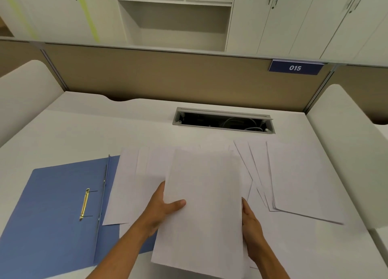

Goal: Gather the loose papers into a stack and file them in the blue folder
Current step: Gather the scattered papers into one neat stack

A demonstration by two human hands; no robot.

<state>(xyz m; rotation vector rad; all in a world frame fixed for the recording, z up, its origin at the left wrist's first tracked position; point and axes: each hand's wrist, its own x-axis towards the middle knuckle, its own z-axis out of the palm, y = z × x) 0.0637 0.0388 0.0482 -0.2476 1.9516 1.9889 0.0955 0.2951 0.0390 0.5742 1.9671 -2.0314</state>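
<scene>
White desk (69, 132) in a partitioned office cubicle; left hand (162, 210) pinches the held stack (202, 207), thumb on top at its 9 o'clock edge, while right hand (251, 222) clasps the 3 o'clock edge, fingers mostly hidden. Best to square the edges, then sweep in the loose sheets (294, 178) fanned at 2 o'clock and those (134, 184) at 10 o'clock overlapping the open blue folder (54, 205) at 9 o'clock. Cable tray (223, 120) at 12, beige partition (168, 79) and white cabinets (294, 18) beyond.
</scene>
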